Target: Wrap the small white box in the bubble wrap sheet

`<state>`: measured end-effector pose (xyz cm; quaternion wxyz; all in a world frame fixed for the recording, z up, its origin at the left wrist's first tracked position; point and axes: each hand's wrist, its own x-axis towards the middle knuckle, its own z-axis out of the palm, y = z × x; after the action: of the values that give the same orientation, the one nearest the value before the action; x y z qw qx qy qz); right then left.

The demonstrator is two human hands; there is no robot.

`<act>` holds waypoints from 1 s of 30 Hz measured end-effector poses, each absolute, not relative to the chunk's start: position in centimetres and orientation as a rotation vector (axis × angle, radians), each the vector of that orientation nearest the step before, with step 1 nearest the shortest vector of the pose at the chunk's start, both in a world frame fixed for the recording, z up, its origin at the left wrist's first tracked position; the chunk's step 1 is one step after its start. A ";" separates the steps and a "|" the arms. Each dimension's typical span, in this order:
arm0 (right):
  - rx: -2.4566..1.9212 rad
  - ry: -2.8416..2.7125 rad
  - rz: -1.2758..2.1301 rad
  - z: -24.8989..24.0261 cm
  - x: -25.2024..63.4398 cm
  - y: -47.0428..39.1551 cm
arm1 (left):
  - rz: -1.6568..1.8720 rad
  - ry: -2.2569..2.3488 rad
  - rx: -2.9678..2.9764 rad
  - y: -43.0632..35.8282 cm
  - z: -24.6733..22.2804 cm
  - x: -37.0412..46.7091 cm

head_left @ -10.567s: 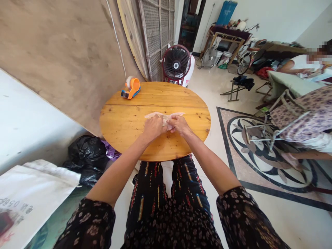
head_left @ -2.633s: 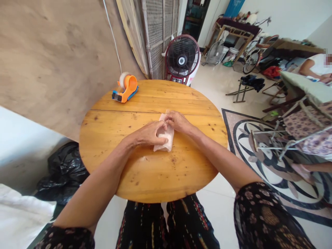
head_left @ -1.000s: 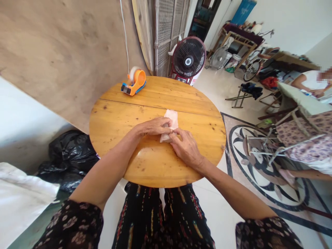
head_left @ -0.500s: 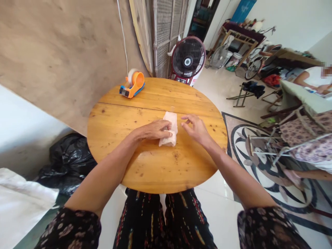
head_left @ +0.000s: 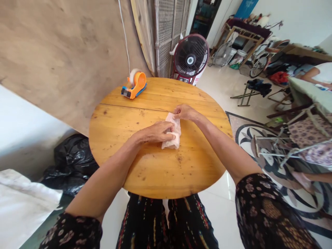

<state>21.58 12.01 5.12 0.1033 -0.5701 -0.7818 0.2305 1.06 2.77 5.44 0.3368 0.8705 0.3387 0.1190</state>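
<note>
On the round wooden table lies a small pale pink packet, soft and crinkled like thin wrapping, longer than it is wide. From its left side my left hand presses down over its middle, with curled fingers and the thumb closed on the near part. At the far end, my right hand pinches the packet's upper right corner between bent fingers. Both hands partly cover the packet, so what is inside cannot be seen.
An orange tape dispenser with a roll of clear tape stands at the table's far left edge. Behind the table is a dark red fan. Black plastic bags lie at the left. Another person's arm shows at the far right.
My right hand has moved left and away from me, from hovering open beside the packet to pinching its far corner. My left hand stays on the packet. The view has shifted slightly.
</note>
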 end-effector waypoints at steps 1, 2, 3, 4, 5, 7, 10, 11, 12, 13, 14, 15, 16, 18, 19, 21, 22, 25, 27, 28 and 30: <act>-1.721 -2.316 0.706 5.3 21.4 12.1 | 0.306 0.882 2.271 2.8 5.5 1.1; -1.749 -2.335 0.718 5.4 21.2 12.2 | 0.305 0.881 2.272 2.7 5.5 1.0; -1.773 -2.345 0.722 5.5 21.0 12.3 | 0.308 0.880 2.273 2.7 5.6 1.0; -1.780 -2.348 0.726 5.6 20.8 12.3 | 0.311 0.880 2.274 2.7 5.6 1.1; -1.778 -2.342 0.739 5.6 20.7 12.3 | 0.316 0.884 2.272 2.6 5.6 1.1; -1.746 -2.314 0.788 5.6 20.6 12.3 | 0.328 0.891 2.267 2.6 5.7 1.1; -1.642 -2.226 0.887 5.2 20.7 12.3 | 0.338 0.904 2.248 2.4 5.8 1.1; -1.605 -2.191 0.916 5.0 20.7 12.3 | 0.335 0.907 2.244 2.4 5.8 1.1; -1.574 -2.159 0.944 4.8 20.8 12.4 | 0.330 0.910 2.241 2.3 5.9 1.1; -1.553 -2.127 0.974 4.6 20.8 12.4 | 0.326 0.915 2.238 2.3 5.9 1.1; -1.543 -2.095 1.007 4.3 20.9 12.5 | 0.323 0.919 2.237 2.3 5.9 1.1; -1.537 -2.059 1.042 4.1 20.9 12.5 | 0.321 0.921 2.237 2.3 6.0 1.2; -1.528 -2.021 1.080 3.9 20.9 12.5 | 0.323 0.924 2.239 2.2 6.0 1.2; -1.496 -1.948 1.164 3.7 21.0 12.4 | 0.326 0.930 2.247 2.2 6.1 1.2; -1.474 -1.920 1.201 3.7 21.0 12.4 | 0.324 0.935 2.251 2.1 6.1 1.3; -1.460 -1.887 1.235 3.7 21.0 12.2 | 0.315 0.952 2.260 1.9 6.2 1.3; -1.475 -1.879 1.229 3.7 20.9 12.1 | 0.312 0.967 2.262 1.8 6.2 1.3; -1.539 -1.880 1.185 3.9 20.7 12.0 | 0.316 1.032 2.269 1.4 6.6 1.4; -1.551 -1.903 1.158 4.0 20.6 11.9 | 0.305 1.068 2.304 1.2 7.2 1.5; -1.551 -1.920 1.136 4.1 20.6 11.9 | 0.283 1.080 2.339 1.2 7.5 1.7; -1.561 -1.949 1.084 4.1 20.5 11.7 | 0.227 1.104 2.424 1.1 8.1 2.0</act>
<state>20.54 11.74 4.15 0.2080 -0.5610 -0.7002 0.3895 2.03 1.07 8.11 0.2321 0.8820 0.4018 0.0828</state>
